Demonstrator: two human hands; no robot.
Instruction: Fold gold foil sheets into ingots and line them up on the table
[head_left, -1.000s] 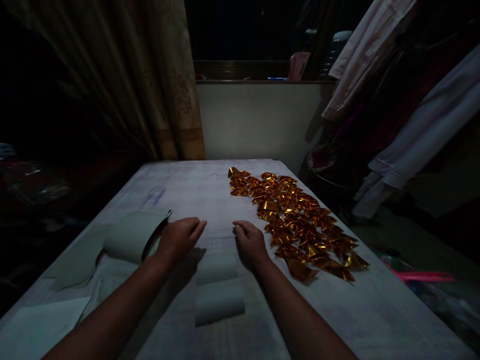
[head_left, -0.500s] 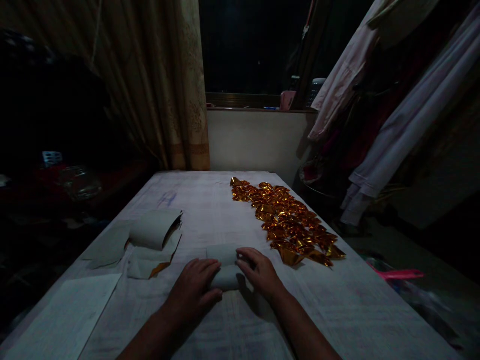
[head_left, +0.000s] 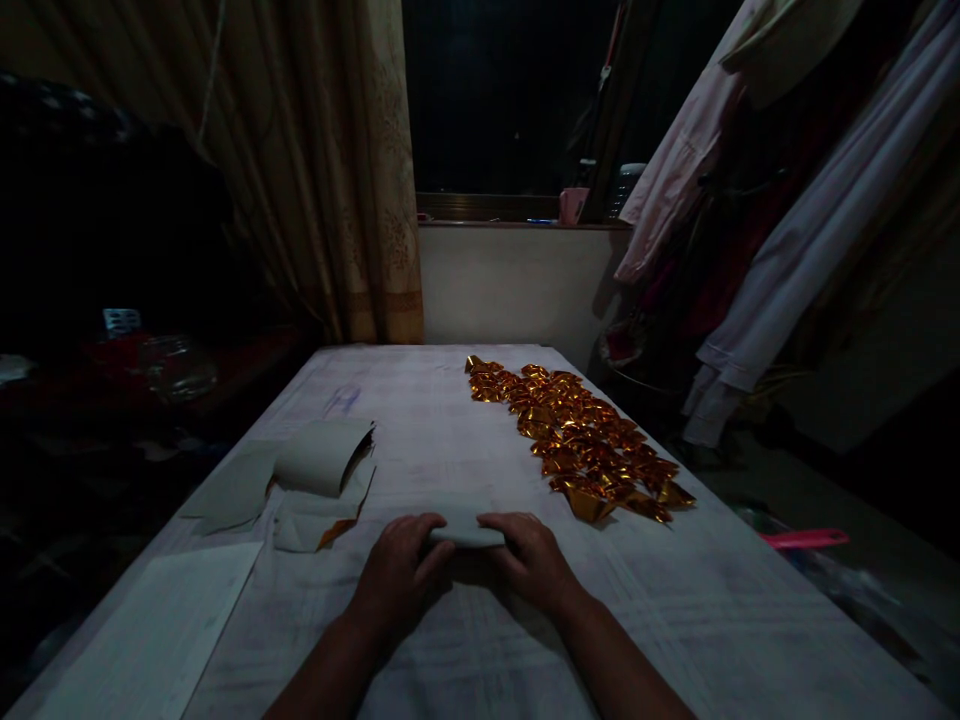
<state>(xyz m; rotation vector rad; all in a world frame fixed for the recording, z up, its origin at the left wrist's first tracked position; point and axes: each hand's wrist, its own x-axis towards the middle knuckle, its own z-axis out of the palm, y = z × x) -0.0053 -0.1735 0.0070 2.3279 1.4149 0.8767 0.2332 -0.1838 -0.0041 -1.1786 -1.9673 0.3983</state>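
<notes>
Both my hands rest on the table near its front middle, holding one pale folded sheet of paper (head_left: 465, 527) between them. My left hand (head_left: 397, 575) pinches its left end with thumb and fingers curled. My right hand (head_left: 534, 560) presses its right end, fingers bent over the edge. The sheet lies low and flat against the cloth. A long heap of folded gold foil pieces (head_left: 581, 440) runs along the right side of the table, just beyond my right hand.
A curled stack of pale sheets with a gold underside (head_left: 322, 470) lies at the left. A flat white sheet (head_left: 161, 630) sits near the front left corner. The cloth-covered table (head_left: 750, 620) ends at a curtain (head_left: 322, 170), a window sill and hanging clothes (head_left: 787, 220).
My hands drew back from the middle of the table to the pale sheet and took hold of it. It has gone from a rolled hump to a flatter fold.
</notes>
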